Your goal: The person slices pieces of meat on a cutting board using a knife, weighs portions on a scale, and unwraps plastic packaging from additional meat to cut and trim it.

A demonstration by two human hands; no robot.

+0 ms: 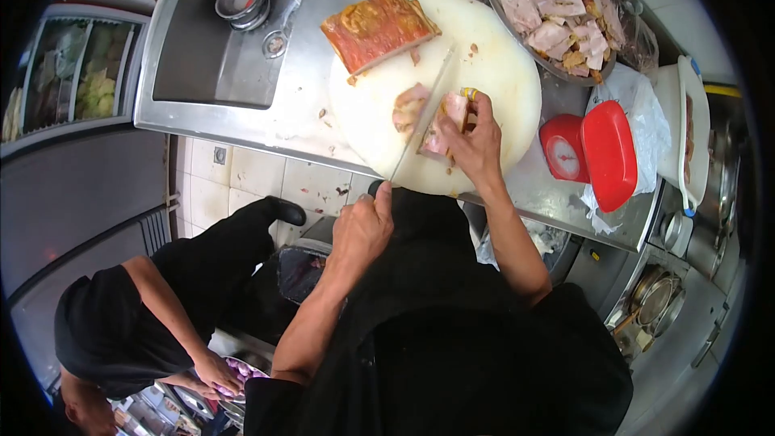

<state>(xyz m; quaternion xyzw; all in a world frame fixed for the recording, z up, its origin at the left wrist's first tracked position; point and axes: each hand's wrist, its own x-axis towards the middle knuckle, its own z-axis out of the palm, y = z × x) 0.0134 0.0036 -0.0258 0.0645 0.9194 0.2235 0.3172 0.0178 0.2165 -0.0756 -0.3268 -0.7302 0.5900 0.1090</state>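
Note:
My left hand (pixel 364 224) is closed around the handle of a long knife (pixel 421 117), whose blade stretches away from me over a round white cutting board (pixel 508 141). On the board my right hand (pixel 475 139) grips a piece of roast pork (pixel 440 134) just right of the blade, thumb on its near side and fingers around the far end. Left of the blade lies a cut slice of pork (pixel 410 105). A larger slab of roast pork (pixel 379 31) with browned skin rests at the board's far left edge.
A metal tray (pixel 494 6) heaped with pork pieces stands at the far right. Right of the board is a red kitchen scale (pixel 563 148). A sink (pixel 214 64) containing metal bowls (pixel 242 2) is at left. Another person (pixel 121 323) works at lower left, hands over purple pieces.

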